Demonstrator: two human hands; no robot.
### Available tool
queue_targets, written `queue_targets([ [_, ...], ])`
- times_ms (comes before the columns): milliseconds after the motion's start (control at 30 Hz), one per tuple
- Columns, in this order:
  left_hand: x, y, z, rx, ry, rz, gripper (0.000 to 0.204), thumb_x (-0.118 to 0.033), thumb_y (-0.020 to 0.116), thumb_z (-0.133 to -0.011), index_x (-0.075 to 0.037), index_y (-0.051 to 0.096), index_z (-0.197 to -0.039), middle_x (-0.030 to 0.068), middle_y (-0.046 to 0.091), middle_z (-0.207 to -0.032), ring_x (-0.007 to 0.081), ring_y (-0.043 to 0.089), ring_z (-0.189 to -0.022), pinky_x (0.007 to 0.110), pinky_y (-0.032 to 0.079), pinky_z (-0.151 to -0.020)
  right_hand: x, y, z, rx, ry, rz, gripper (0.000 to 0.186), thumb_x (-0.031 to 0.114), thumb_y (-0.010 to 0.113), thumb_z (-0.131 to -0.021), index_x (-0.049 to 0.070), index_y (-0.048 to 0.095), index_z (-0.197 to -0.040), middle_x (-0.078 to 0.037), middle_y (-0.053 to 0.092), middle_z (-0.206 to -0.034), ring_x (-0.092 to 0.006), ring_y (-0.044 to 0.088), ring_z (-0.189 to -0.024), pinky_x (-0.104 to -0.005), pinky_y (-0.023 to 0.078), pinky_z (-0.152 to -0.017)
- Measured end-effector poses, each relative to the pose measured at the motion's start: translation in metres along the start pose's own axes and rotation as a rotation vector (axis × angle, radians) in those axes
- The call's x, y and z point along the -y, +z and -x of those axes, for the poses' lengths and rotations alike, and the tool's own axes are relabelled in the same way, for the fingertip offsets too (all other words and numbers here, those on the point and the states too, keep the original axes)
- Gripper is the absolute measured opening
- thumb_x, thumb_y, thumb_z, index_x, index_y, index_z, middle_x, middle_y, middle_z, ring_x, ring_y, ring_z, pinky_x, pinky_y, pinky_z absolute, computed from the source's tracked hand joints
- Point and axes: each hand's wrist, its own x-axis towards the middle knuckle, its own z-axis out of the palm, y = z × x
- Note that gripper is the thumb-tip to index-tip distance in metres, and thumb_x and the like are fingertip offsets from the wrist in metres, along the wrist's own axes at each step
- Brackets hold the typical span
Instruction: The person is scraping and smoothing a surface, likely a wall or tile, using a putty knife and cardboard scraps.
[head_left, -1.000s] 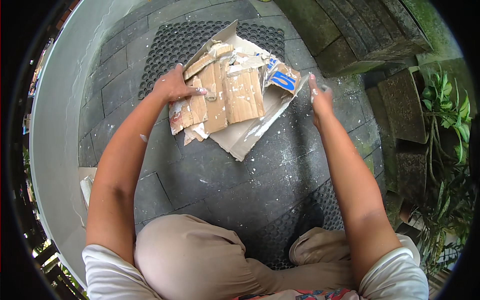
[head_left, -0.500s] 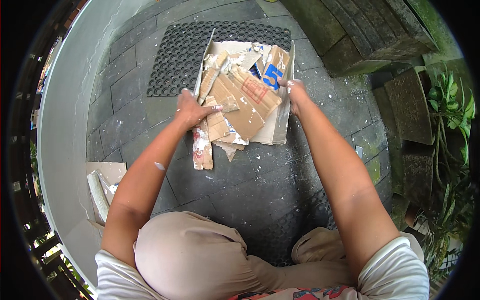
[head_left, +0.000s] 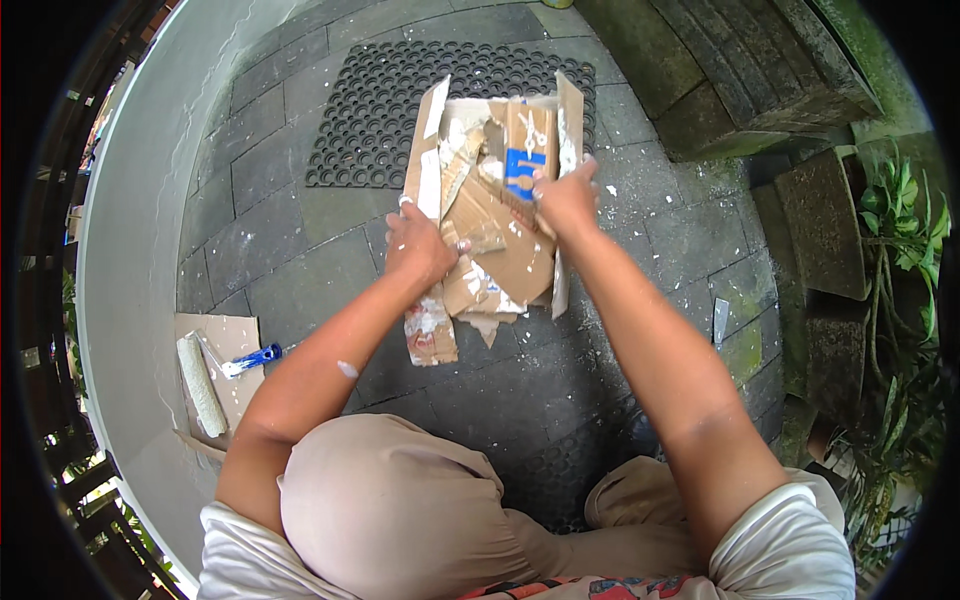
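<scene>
A cardboard sheet (head_left: 568,125) has both sides bent up, making a trough around torn cardboard scraps (head_left: 520,255). Some scraps carry white paint flakes, and one brown piece (head_left: 525,140) bears blue and white print. My left hand (head_left: 418,245) grips the sheet's left flap, its thumb pressing on the scraps inside. On the opposite side, my right hand (head_left: 570,203) is closed round the right flap, thumb inward by the blue print. A paint-smeared strip (head_left: 432,335) sticks out at the near left end.
A black rubber mat (head_left: 365,125) lies at the far side of the stone paving. By the left wall, a paint roller (head_left: 203,385) with a blue handle rests on cardboard. A flat scraper-like piece (head_left: 720,322) lies right. Stone blocks (head_left: 720,75) and plants (head_left: 900,195) border the right.
Both flaps now stand higher and closer together, narrowing the bundle round the scraps. The bundle has come slightly nearer to me. My left hand has moved right and nearer, my right hand slightly left.
</scene>
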Motion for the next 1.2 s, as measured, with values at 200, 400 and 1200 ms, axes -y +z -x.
queue_targets([
  [200,0.006,0.018,0.023,-0.033,0.056,-0.103,0.091,-0.028,0.084,-0.074,0.013,0.027,-0.132,0.0339,0.039,-0.127,0.0504,0.048,-0.118,0.050,0.048,-0.096,0.007,0.020,0.088,-0.138,-0.148,0.239,0.082,0.014,0.064,-0.082,0.002,0.019,-0.149,-0.029,0.042,-0.129,-0.0411,0.040,-0.120,-0.0507,0.033,-0.101],
  [400,-0.007,0.020,0.027,-0.029,0.089,-0.107,0.078,-0.024,0.075,-0.081,0.012,0.028,-0.132,0.0346,0.036,-0.127,0.0501,0.043,-0.120,0.053,0.047,-0.095,0.005,0.030,0.106,-0.021,-0.274,0.358,0.083,0.026,0.060,-0.085,0.001,0.017,-0.152,-0.034,0.034,-0.138,-0.0417,0.035,-0.123,-0.0549,0.025,-0.103],
  [1200,0.079,0.049,0.064,0.027,0.941,0.174,0.110,-0.039,0.081,-0.070,0.000,0.016,-0.150,0.0328,0.014,-0.153,0.0497,0.013,-0.142,0.054,0.018,-0.115,0.025,0.046,0.077,0.101,0.001,0.445,0.133,0.041,0.087,-0.066,-0.004,-0.004,-0.152,-0.030,0.030,-0.143,-0.0404,0.028,-0.133,-0.0630,0.022,-0.111],
])
